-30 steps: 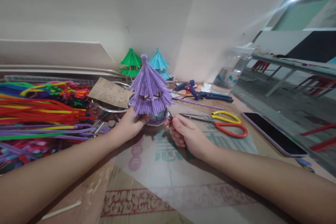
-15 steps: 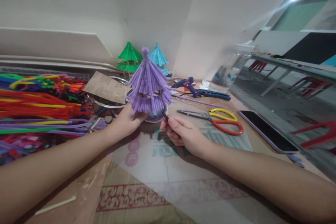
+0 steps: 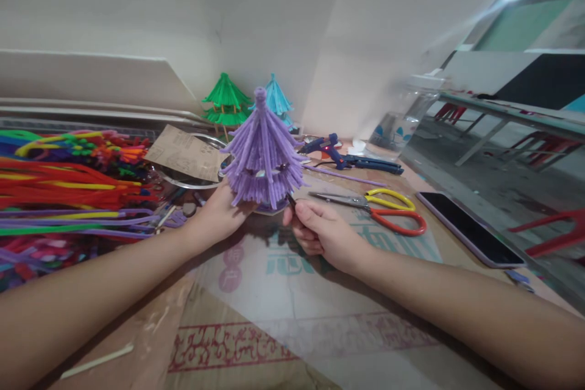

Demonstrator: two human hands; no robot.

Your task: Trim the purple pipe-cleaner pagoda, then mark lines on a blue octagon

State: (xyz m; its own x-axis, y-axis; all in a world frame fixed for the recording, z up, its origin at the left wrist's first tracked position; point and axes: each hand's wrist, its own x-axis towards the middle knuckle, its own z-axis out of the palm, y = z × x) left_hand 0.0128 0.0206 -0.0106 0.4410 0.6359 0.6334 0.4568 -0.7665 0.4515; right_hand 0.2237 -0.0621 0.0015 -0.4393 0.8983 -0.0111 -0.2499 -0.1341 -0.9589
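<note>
The bare left forearm (image 3: 114, 280) slants inward from the lower left to the left hand (image 3: 223, 214), which is closed in a grip, fingers mostly hidden. The bare right forearm (image 3: 457, 301) reaches in from the lower right; the right hand (image 3: 320, 230) pinches with its thumb (image 3: 306, 213) uppermost, the other fingers curled beneath.

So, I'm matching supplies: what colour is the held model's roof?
The roof is purple, clearest in the head view.

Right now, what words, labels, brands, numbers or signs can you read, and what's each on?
"产": lower pink circle, cardboard.
Likely "特", faint: upper pink circle.
Large teal characters, same cardboard: too blurred.
Print on brown paper: too small.
</note>
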